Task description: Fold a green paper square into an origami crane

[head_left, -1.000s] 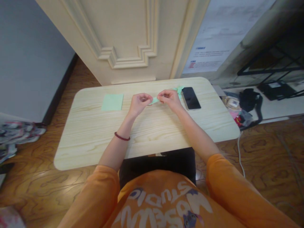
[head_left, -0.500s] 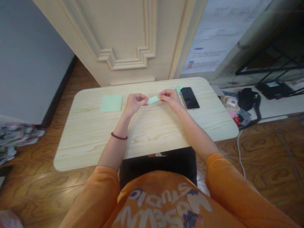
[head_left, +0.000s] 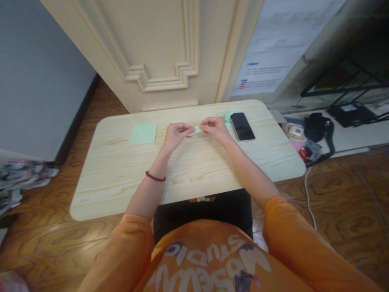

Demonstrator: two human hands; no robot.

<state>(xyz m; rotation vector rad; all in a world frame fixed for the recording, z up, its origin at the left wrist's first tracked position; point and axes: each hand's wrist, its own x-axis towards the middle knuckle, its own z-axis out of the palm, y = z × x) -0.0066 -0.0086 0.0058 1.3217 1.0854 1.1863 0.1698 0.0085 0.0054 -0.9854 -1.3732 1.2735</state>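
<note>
A narrow folded piece of light green paper (head_left: 196,130) spans the gap between my hands, just above the table. My left hand (head_left: 178,134) pinches its left end between thumb and fingers. At the other end my right hand (head_left: 214,128) pinches the paper too, and the fingers of both hands cover much of it. Left of my left hand lies a square pad of light green paper (head_left: 144,133), flat on the table. Beyond my right hand sits a small green folded paper shape (head_left: 228,117), partly hidden by that hand and touching or close to the phone.
A black-screened phone (head_left: 242,126) lies on the right of the pale wooden table (head_left: 121,174). A cream panelled door or board (head_left: 158,48) stands behind the table. On the right, a low white shelf (head_left: 349,138) holds bags and small items; a white cable (head_left: 308,198) hangs down.
My hands have come closer together, so less of the green paper shows between them. My left hand has shifted slightly right. The pad and phone stay where they were.
</note>
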